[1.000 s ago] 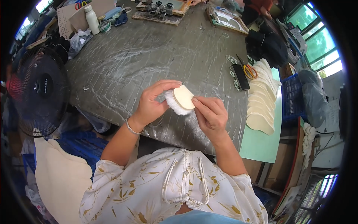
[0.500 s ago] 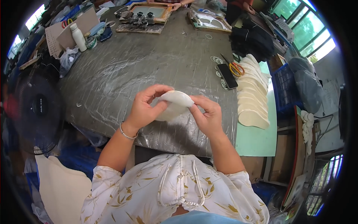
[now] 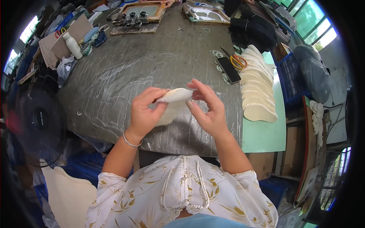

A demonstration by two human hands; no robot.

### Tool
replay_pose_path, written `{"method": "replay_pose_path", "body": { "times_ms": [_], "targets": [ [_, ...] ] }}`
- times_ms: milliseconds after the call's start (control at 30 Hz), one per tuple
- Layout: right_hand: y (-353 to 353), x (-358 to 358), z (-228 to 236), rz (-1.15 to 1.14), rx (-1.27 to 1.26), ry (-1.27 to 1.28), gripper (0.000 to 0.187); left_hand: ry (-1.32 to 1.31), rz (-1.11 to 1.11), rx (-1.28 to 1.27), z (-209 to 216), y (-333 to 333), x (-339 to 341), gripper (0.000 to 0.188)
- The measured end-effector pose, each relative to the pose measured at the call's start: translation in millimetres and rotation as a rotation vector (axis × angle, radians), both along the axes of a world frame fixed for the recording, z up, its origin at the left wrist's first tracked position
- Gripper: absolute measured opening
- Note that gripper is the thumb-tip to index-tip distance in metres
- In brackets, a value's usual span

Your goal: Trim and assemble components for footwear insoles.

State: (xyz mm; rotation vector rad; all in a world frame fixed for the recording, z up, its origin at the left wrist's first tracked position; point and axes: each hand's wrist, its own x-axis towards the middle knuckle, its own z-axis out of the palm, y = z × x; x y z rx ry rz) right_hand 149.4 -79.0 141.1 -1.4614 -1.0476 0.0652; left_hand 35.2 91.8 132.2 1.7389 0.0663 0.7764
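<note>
A pale cream, thin soft piece [image 3: 175, 95] is held up over the table in front of me. Its upper edge is curled over and whitish, and a lower flap hangs beneath. My left hand [image 3: 146, 109] pinches the piece at its left end between thumb and fingers. At the right end is my right hand [image 3: 207, 109], its fingers spread and thumb apart, the tips at or just beside the edge. On the right, a row of similar overlapping cream pieces [image 3: 259, 97] lies on a light green sheet [image 3: 263, 138].
Left of that row lie a black phone [image 3: 229, 70], orange-handled scissors [image 3: 237, 61] and pale rings [image 3: 216, 53]. A framed screen with clamps [image 3: 133, 23] stands at the far side near another person's hands [image 3: 167, 3]. A fan [image 3: 40, 118] is at left, near a white bottle [image 3: 72, 45].
My right fingers have opened from their grip on the piece's right end. The left hand still holds the piece, which now looks narrower and more edge-on. The whole view has shifted slightly.
</note>
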Motion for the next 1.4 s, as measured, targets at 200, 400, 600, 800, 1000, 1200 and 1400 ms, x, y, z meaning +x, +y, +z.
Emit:
{"method": "replay_pose_path", "body": {
  "times_ms": [200, 400, 600, 800, 1000, 1200, 1400],
  "targets": [
    [-7.3, -10.0, -8.1, 0.057, 0.111, 0.39, 0.061, -0.246, 0.326, 0.831, 5.2, -3.6, 2.5, 0.053],
    [1.1, -13.2, -8.8, 0.102, 0.091, 0.85, 0.027, -0.276, 0.33, 0.885, -13.1, -11.0, 2.7, 0.048],
    [14.0, -15.0, -38.4, 0.385, 0.276, 1.137, 0.015, -0.285, 0.283, 0.491, -26.8, -27.4, 8.2, 0.036],
    [21.5, -16.5, -37.1, 0.351, 0.134, 0.823, 0.021, -0.205, 0.295, 0.108, -35.5, -23.5, 1.4, 0.029],
    [9.5, -12.7, -20.8, -0.049, 0.284, 0.404, 0.015, -0.219, 0.342, 0.211, -34.1, -16.6, -0.4, 0.028],
    [2.4, -19.2, -11.8, 0.114, 0.081, 0.406, 0.019, -0.273, 0.362, 0.38, -26.9, -18.1, 4.9, 0.034],
    [1.8, -31.6, -29.2, 0.238, 0.215, 0.545, 0.037, -0.318, 0.316, 0.702, -25.8, -20.2, 6.6, 0.042]
  ]
}}
